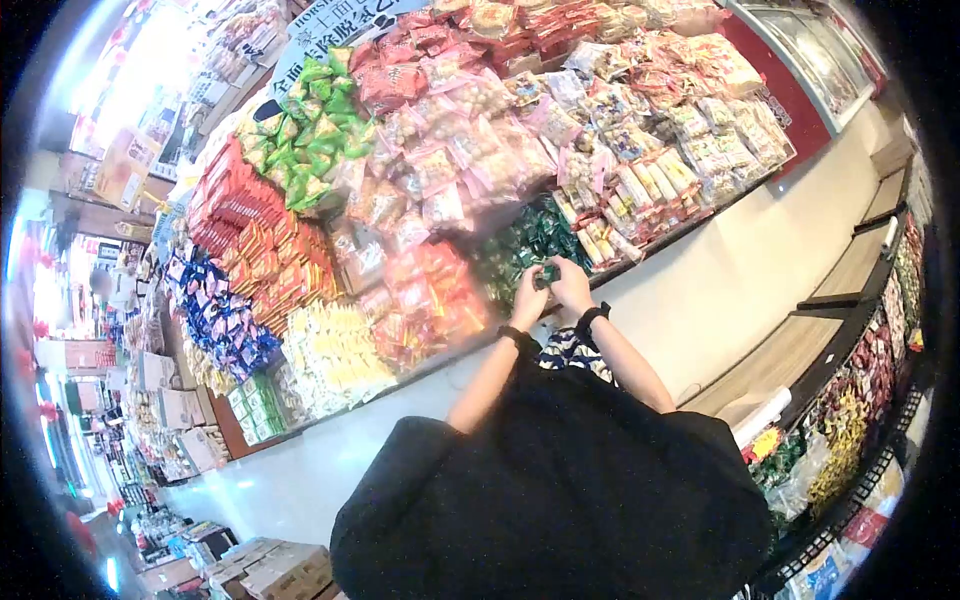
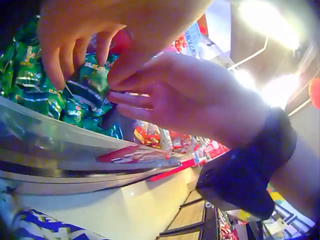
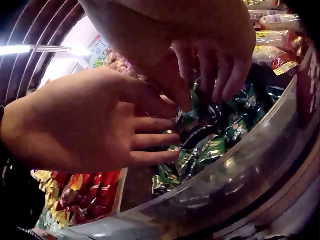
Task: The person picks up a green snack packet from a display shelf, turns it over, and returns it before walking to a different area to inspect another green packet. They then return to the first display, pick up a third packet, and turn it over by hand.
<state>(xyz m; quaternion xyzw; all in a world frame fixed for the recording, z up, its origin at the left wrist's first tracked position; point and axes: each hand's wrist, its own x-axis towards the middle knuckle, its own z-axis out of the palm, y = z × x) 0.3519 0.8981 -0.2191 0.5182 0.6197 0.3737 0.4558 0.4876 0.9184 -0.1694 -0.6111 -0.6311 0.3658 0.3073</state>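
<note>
Both hands meet over the green packets (image 1: 553,232) near the counter's front edge, with a small green foil packet (image 1: 547,275) between their fingertips. My left hand (image 1: 530,298) pinches it from the left, and my right hand (image 1: 572,287) grips its other side. In the left wrist view the packet (image 2: 94,79) shows behind the left hand's hanging fingers, the right hand's (image 2: 180,92) thumb and fingers close by. The right wrist view has the left hand (image 3: 85,122) with fingers stretched toward the packet (image 3: 187,117), which is partly hidden by the right hand (image 3: 200,40).
A clear plastic rim (image 3: 200,195) fronts the packets. Bagged snacks (image 1: 470,150) pile up behind, with orange-red packs (image 1: 430,295) to the left and long wrapped snacks (image 1: 650,190) to the right. Wooden shelving (image 1: 770,365) stands right, cardboard boxes (image 1: 285,572) at lower left.
</note>
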